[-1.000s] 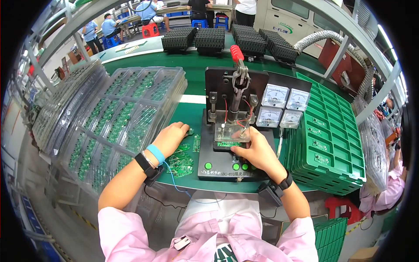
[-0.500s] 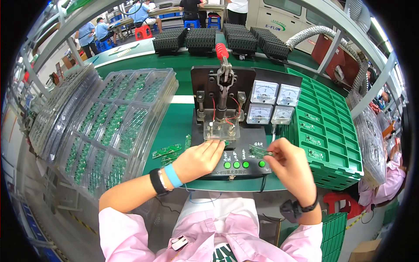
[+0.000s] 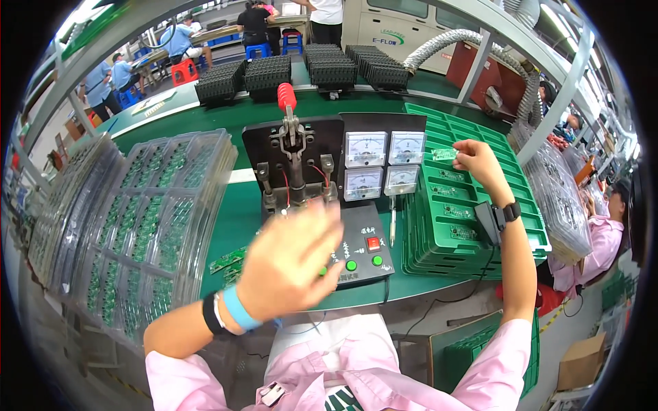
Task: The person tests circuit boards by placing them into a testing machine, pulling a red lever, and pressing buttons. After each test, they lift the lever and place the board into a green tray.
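My right hand [image 3: 482, 164] pinches a small green circuit board [image 3: 444, 155] by its end, over the far part of the green compartment tray [image 3: 439, 236]. Several similar boards [image 3: 456, 211] lie in that tray's left column of compartments. In front of the black test fixture [image 3: 329, 127], my left hand [image 3: 284, 260] is raised, blurred by motion, with fingers stretched and thumb apart; nothing shows in it. It hides the lower part of the fixture and some of its green buttons [image 3: 351, 266]. The fixture's toggle clamp has a red handle [image 3: 286, 98] standing upright.
Loose circuit boards [image 3: 227, 260] lie left of the fixture. Stacked clear blister trays [image 3: 229, 154] of boards fill the left side. Four-dial meter panel [image 3: 384, 123] stands beside the clamp. Black racks [image 3: 269, 74] line the back. A co-worker in pink [image 3: 598, 240] sits far right.
My right hand has carried the circuit board away from the fixture to above the green tray. My left hand has drawn back from under the clamp. The view has shifted right.
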A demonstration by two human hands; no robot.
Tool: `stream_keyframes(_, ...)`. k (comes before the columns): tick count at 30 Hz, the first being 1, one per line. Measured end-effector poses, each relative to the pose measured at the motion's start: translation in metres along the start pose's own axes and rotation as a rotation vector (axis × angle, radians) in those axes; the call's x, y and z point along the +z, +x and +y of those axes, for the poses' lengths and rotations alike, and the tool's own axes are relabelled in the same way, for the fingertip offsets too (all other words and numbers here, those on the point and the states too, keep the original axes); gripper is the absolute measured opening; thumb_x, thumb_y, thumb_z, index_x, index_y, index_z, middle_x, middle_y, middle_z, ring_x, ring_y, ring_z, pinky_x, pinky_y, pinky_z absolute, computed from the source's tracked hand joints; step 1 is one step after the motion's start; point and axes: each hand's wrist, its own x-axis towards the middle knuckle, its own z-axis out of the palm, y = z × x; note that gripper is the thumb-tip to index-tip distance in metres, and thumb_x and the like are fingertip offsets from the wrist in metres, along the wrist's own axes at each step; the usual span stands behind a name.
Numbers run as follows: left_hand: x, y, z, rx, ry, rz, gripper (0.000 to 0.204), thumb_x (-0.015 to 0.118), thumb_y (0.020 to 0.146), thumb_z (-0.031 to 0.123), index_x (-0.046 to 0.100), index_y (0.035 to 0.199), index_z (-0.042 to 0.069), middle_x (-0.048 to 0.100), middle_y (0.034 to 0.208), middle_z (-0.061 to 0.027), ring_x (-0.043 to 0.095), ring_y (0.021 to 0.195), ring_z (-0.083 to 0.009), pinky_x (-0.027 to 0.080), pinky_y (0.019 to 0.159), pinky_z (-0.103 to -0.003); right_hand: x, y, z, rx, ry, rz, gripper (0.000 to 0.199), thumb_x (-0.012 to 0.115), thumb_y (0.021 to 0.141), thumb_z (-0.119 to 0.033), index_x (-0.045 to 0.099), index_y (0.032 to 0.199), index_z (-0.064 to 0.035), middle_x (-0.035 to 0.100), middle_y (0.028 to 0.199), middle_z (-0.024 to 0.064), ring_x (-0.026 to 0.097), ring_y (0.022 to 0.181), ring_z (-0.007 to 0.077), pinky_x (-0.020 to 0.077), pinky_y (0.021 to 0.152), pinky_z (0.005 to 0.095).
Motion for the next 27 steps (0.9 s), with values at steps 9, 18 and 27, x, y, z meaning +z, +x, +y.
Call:
stream_keyframes(9, 0.005, 0.042, -0.061, -0.277, -0.672, 0.492, 0.057, 0.072, 0.074, 0.007, 0.058, 0.130, 0.009, 0.056, 0.135, -0.0146, 0.050, 0.128, -0.0316, 0.034, 0.107, -0.053, 0.006, -0.051, -0.049, -0.203, -0.600, 0.115, 0.027, 0.064, 0.086, -0.008, 0.065, 0.111, 0.0031, 0.069, 0.100, 0.0156, 0.063, 0.067, 0.0163, 0.0501, 0.062, 0.0300)
stream_keyframes(18, 0.005, -0.073, -0.061, -0.057, -0.239, 0.003, 0.057, 0.076, 0.072, 0.007, 0.059, 0.127, 0.010, 0.054, 0.134, -0.0107, 0.049, 0.127, -0.0370, 0.040, 0.105, -0.045, 0.153, -0.182, -0.066, -0.841, -0.362, -0.039, 0.053, 0.075, 0.073, -0.007, 0.057, 0.123, -0.0049, 0.046, 0.142, 0.0226, 0.044, 0.132, 0.0419, 0.0389, 0.107, 0.0506)
stream_keyframes(27, 0.014, -0.086, -0.086, -0.121, -0.259, -0.206, 0.070, 0.084, 0.069, 0.029, 0.055, 0.129, 0.007, 0.053, 0.127, -0.0136, 0.052, 0.112, -0.0352, 0.042, 0.098, -0.046, 0.226, -0.227, -0.026, -0.780, -0.463, -0.001, 0.044, 0.068, 0.076, -0.012, 0.063, 0.120, -0.0074, 0.058, 0.132, 0.0084, 0.057, 0.117, 0.0280, 0.0422, 0.101, 0.0440)
